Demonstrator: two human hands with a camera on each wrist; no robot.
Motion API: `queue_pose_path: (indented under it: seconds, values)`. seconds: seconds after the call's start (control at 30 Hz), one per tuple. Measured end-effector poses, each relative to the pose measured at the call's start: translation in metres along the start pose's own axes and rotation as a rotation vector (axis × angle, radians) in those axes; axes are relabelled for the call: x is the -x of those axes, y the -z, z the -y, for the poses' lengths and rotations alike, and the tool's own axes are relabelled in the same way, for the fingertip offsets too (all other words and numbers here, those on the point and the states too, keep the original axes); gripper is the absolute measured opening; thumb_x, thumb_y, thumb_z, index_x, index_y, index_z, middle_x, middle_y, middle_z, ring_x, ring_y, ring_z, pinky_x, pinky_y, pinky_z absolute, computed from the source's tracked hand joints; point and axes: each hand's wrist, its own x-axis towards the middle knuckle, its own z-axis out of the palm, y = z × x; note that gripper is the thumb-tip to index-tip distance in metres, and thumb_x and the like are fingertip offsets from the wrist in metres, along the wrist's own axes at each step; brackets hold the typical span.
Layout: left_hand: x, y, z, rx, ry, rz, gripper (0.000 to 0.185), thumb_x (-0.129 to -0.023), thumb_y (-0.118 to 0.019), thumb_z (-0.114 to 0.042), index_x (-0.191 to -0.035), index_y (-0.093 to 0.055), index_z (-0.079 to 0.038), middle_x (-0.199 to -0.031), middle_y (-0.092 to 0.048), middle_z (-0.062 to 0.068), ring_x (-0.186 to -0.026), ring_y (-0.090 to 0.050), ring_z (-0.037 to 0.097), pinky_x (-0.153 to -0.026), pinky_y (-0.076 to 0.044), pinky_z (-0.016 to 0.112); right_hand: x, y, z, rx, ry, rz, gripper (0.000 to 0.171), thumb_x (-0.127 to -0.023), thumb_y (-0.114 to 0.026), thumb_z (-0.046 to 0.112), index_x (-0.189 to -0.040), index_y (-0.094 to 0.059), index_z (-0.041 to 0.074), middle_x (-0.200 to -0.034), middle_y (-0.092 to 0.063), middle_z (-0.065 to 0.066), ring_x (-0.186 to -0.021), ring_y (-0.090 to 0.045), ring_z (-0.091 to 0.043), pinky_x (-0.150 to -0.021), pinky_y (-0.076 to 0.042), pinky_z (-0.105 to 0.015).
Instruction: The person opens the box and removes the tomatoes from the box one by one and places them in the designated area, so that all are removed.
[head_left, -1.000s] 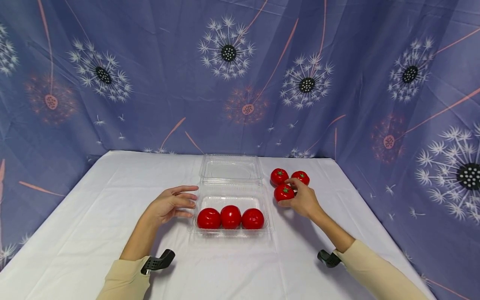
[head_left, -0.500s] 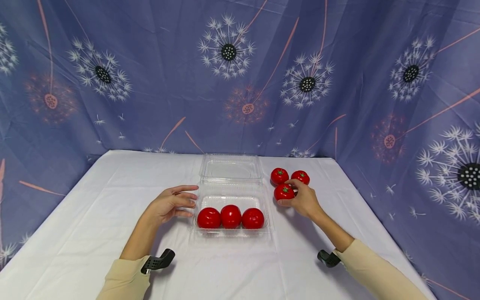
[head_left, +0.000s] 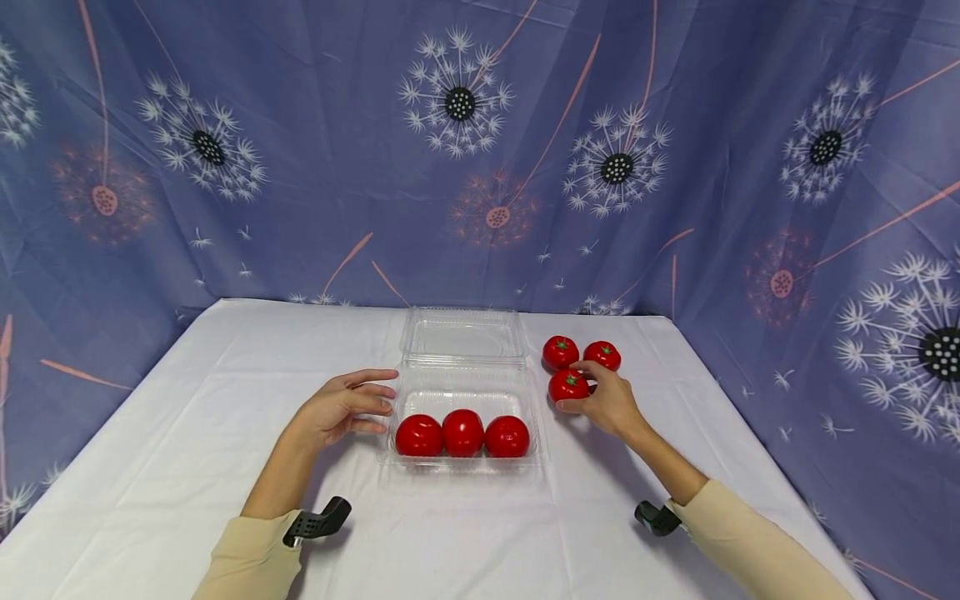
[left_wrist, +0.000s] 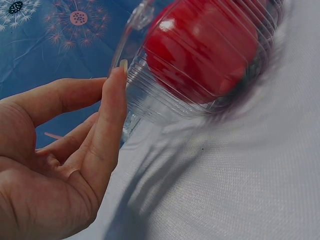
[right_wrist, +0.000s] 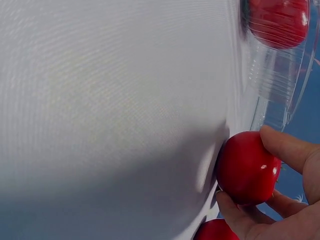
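Note:
My right hand [head_left: 606,402] grips a shiny red tomato [head_left: 567,386] with a green stem, thumb on one side and fingers on the other; the right wrist view shows this tomato [right_wrist: 247,168] close by the cloth. Two more tomatoes, one [head_left: 559,352] at left and one [head_left: 602,356] at right, sit just behind it. My left hand [head_left: 336,410] has its fingers loosely extended at the left side of a clear plastic clamshell box [head_left: 465,379]. In the left wrist view, its fingertips [left_wrist: 116,75] are right at the box rim. Three tomatoes [head_left: 462,433] lie in a row along the box's front.
The box's clear lid [head_left: 463,335] lies folded back behind the base. A white cloth [head_left: 465,533] covers the table. Purple dandelion-print curtains [head_left: 322,150] hang behind and at both sides. A black wrist camera [head_left: 318,523] sits on the left sleeve.

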Motion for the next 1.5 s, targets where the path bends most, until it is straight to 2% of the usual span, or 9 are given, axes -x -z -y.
queue_pose_path:
  seconds: [0.77,1.5]
  values:
    - [0.0039,-0.0023,-0.002,0.021,0.004,0.005,0.066,-0.09,-0.063,0.004,-0.151,-0.039,0.005,-0.112,-0.066,0.009,-0.083,-0.071,0.015,-0.071,-0.065,0.035,-0.0016,-0.0034,-0.0047,0.007,0.004,-0.003,0.071,-0.076,-0.089,0.019,-0.138,-0.058,0.004,-0.136,-0.061,-0.022,-0.116,-0.063,-0.041,-0.098,-0.054,-0.057]
    - [0.0037,-0.004,-0.0028,0.019,-0.001,0.004,0.065,-0.09,-0.063,0.005,-0.15,-0.04,0.005,-0.113,-0.065,0.01,-0.082,-0.072,0.014,-0.07,-0.065,0.035,-0.0037,-0.0007,-0.0045,0.025,0.005,-0.004,0.071,-0.075,-0.089,0.019,-0.137,-0.059,0.003,-0.131,-0.064,-0.022,-0.11,-0.064,-0.039,-0.095,-0.055,-0.056]
